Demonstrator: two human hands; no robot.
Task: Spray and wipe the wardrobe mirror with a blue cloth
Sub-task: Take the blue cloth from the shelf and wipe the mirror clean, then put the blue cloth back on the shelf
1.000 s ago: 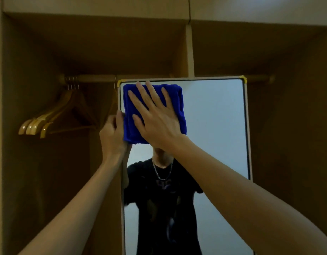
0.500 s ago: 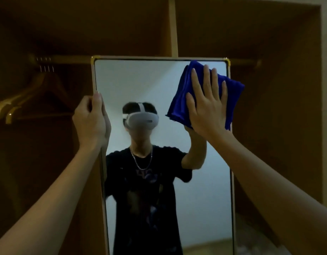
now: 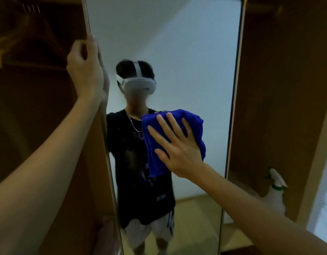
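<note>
Now your right hand (image 3: 179, 153), fingers spread flat on the blue cloth (image 3: 194, 122), has dropped from the mirror (image 3: 186, 61)'s top corner to mid-glass, left hand (image 3: 85, 69) gripping its edge.

Nothing readable anywhere here. The black T-shirt (image 3: 138, 173) reflected in the mirror (image 3: 186, 70) carries a faded print on the chest and a small pale patch near its lower hem, but both are too blurred to make out a single letter. The white spray bottle (image 3: 275, 192) standing in the wardrobe past the mirror's right edge shows a green collar and no legible label.
</note>
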